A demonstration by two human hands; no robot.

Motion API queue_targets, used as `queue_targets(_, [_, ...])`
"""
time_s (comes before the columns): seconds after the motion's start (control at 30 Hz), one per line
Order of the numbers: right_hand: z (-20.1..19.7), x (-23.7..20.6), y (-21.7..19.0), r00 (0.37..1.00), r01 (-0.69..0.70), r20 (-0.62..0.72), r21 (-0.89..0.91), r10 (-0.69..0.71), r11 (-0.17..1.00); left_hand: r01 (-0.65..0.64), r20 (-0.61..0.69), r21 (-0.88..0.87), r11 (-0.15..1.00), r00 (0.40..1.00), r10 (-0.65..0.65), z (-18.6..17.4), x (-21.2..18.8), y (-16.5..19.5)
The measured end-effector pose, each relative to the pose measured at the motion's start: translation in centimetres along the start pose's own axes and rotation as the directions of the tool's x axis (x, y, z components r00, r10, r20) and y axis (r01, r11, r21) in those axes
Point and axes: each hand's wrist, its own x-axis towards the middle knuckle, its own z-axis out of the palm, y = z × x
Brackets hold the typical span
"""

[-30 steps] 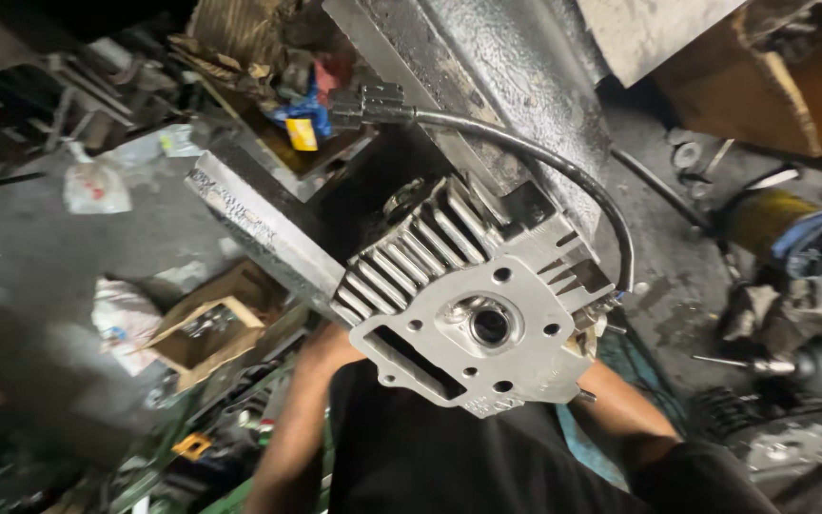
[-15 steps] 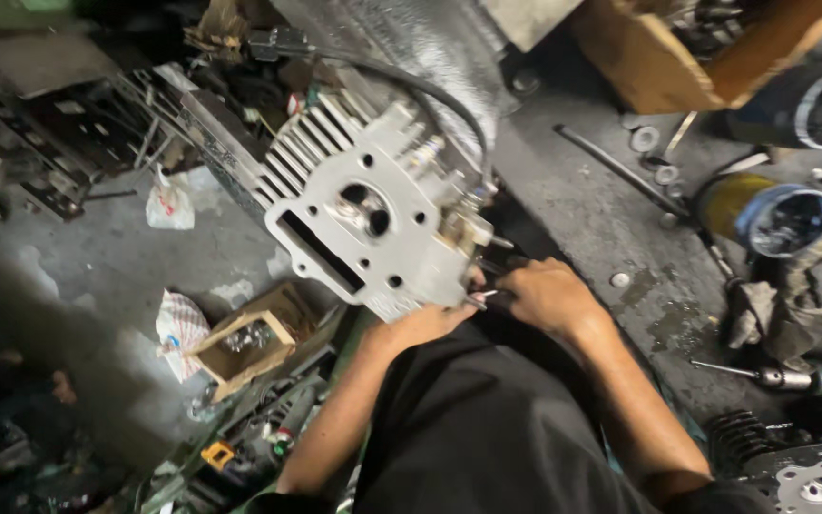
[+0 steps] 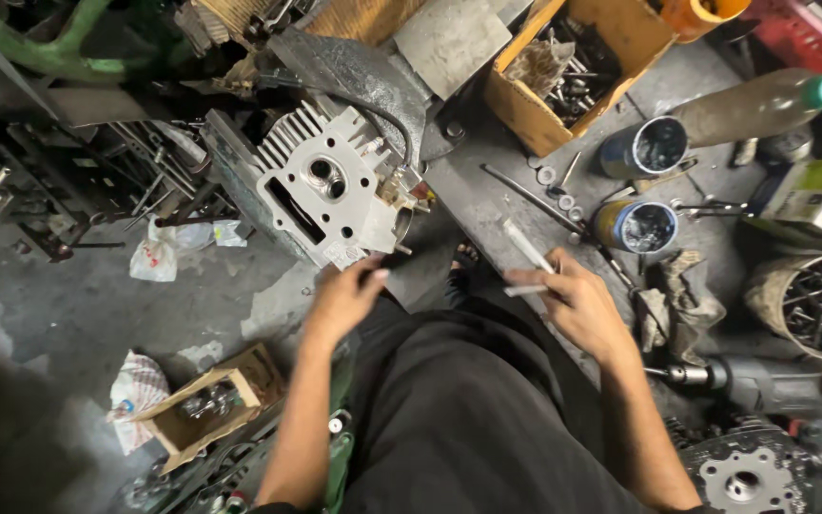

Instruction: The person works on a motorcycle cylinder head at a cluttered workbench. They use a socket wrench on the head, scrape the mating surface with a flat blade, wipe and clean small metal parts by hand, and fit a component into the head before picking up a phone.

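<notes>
Fingers of our left hand (image 3: 340,303) rest on the lower edge of the finned grey cylinder head (image 3: 330,186), loosely curled, clamped on nothing. The head sits tilted at the left edge of the dark steel bench (image 3: 487,205), just above that hand. Our right hand (image 3: 577,305) pinches a thin white rod (image 3: 525,249) between thumb and fingertips, well apart from the head. Two open tins (image 3: 637,225) stand beyond it, beside an orange box of bolts (image 3: 577,67).

Stained grey concrete floor (image 3: 78,314), dimly lit; cluttered metal workbench (image 3: 487,200); a cardboard box (image 3: 577,71), perhaps holding bolts.
</notes>
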Motion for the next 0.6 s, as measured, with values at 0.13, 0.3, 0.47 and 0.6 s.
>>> queue_targets(0.13, [2.8,1.9,0.1,0.969,-0.188,-0.21,-0.302,0.128,0.935,-0.145,-0.585,0.336,0.931,0.742,0.327,-3.4,2.9,-5.3])
queue_targets(0.3, [4.4,5.3,0.4,0.918,-0.182,-0.394,-0.297,0.053,0.937,-0.277,-0.429,0.046,0.96,0.862,0.269,-6.6,8.2,-10.5])
queue_targets(0.47, [4.4,6.3,-1.8,0.96,-0.046,-0.252,-0.567,-0.12,0.822,0.069,0.037,-0.028,0.997,0.997,-0.067,-2.8,9.0,-14.2])
queue_targets(0.6, [6.4,5.8,-4.8,0.987,0.117,-0.1,-0.102,-0.127,0.988,0.006,-0.241,-0.245,0.969,0.968,-0.067,2.1,6.6,-14.1])
